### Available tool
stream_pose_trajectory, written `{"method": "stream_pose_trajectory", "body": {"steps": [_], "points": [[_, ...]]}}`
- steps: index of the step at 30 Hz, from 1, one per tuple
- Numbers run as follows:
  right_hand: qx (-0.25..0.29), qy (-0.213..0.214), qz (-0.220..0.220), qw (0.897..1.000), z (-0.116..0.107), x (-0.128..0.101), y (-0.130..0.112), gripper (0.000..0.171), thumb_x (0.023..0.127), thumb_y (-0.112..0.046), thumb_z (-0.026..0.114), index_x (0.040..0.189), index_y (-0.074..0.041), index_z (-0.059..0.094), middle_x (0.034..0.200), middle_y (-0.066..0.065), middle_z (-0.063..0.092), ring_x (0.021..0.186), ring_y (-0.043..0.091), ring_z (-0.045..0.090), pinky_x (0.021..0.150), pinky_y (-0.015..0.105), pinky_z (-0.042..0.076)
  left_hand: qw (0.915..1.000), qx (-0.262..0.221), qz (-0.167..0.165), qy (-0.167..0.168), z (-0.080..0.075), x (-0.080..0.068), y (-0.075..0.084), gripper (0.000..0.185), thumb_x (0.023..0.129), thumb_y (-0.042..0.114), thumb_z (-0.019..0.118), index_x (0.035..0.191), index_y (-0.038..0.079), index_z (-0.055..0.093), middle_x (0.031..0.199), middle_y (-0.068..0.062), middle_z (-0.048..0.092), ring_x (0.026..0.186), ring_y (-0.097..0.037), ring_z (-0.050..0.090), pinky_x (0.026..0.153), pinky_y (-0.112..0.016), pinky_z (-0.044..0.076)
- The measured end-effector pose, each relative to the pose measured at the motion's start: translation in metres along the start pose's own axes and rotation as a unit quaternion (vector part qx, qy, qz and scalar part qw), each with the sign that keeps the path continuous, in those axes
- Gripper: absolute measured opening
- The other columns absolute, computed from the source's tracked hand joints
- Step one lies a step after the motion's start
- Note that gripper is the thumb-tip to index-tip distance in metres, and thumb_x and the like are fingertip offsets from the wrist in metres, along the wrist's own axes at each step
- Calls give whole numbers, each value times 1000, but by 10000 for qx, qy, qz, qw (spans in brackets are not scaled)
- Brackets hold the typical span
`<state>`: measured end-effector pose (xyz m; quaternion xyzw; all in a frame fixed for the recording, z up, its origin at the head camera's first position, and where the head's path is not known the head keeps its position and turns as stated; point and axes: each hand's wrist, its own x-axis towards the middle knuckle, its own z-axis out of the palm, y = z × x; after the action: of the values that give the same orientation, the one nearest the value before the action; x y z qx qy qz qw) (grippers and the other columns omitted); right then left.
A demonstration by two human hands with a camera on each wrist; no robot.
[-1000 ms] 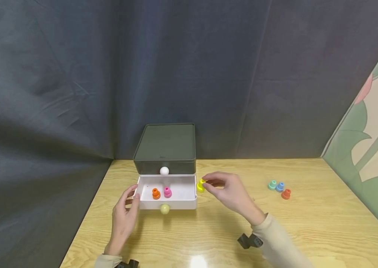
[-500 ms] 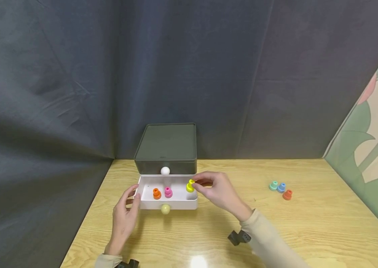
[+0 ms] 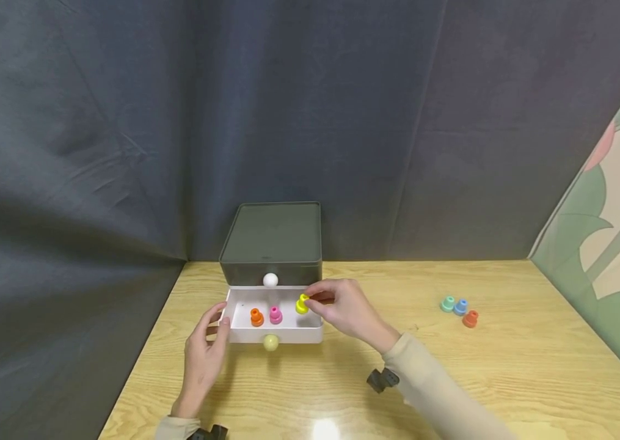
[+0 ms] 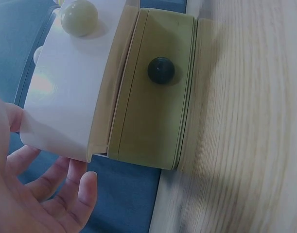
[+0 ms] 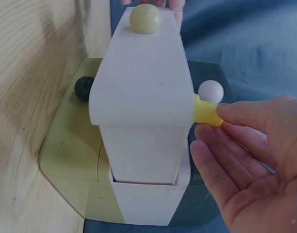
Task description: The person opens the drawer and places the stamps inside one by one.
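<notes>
My right hand (image 3: 345,310) pinches a yellow stepped peg (image 3: 302,305) between thumb and fingertips, over the right part of a pulled-out white drawer (image 3: 293,335). In the right wrist view the peg (image 5: 204,111) sticks out past the drawer's top edge. My left hand (image 3: 205,354) grips the drawer's left end; in the left wrist view its thumb and fingers lie around the corner of the drawer front (image 4: 65,97). Inside the drawer stand an orange peg (image 3: 256,318) and a pink peg (image 3: 275,315), side by side. A pale yellow-green knob (image 3: 270,343) is on the drawer front.
The small drawer cabinet (image 3: 273,235) has a dark grey top section with a white knob (image 3: 270,280) and an olive bottom drawer (image 4: 148,111) with a dark knob. Mint (image 3: 448,304), blue (image 3: 460,307) and red (image 3: 470,318) pegs stand to the right on the wooden table (image 3: 518,366).
My right hand has carried the yellow peg leftward, from beside the drawer's right wall to over its inside. The left hand has kept its place on the drawer.
</notes>
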<state>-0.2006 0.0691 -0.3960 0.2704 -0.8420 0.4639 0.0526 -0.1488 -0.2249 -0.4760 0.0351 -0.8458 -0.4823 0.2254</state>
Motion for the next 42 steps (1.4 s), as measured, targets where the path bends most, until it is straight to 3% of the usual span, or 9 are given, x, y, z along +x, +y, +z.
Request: {"method": "stream_pose_trajectory", "body": {"steps": [16, 24, 34, 42], "points": [[-811, -252, -594, 9946, 13, 15, 8, 13, 92, -4, 80, 105, -3, 82, 103, 10, 83, 92, 19, 80, 83, 35, 64, 10000, -16, -65, -42, 0, 0, -1, 35, 110, 24, 58, 143, 15, 66, 130, -18, 73, 101, -21, 68, 77, -22, 55], [-790, -434, -662, 9937, 22, 18, 10, 12, 93, -4, 80, 105, -4, 83, 105, 10, 83, 96, 23, 81, 85, 38, 65, 9999, -104, -59, -64, 2, 0, -2, 35, 110, 23, 59, 143, 15, 67, 130, -17, 73, 99, -21, 67, 76, -22, 55], [-1203, -508, -875, 9876, 28, 23, 10, 9, 93, -7, 81, 101, -5, 84, 101, 7, 83, 90, 17, 80, 80, 27, 64, 10000, -66, -52, -9, 1, 1, -1, 35, 110, 23, 59, 143, 15, 66, 129, -17, 73, 102, -27, 68, 77, -22, 55], [-1399, -554, -919, 9843, 33, 23, 13, 7, 91, -5, 82, 98, -5, 85, 95, 5, 83, 81, 12, 77, 71, 19, 59, 9999, -86, -58, 4, 2, 0, -1, 34, 110, 22, 59, 143, 16, 67, 127, -16, 73, 98, -15, 66, 76, -21, 55]]}}
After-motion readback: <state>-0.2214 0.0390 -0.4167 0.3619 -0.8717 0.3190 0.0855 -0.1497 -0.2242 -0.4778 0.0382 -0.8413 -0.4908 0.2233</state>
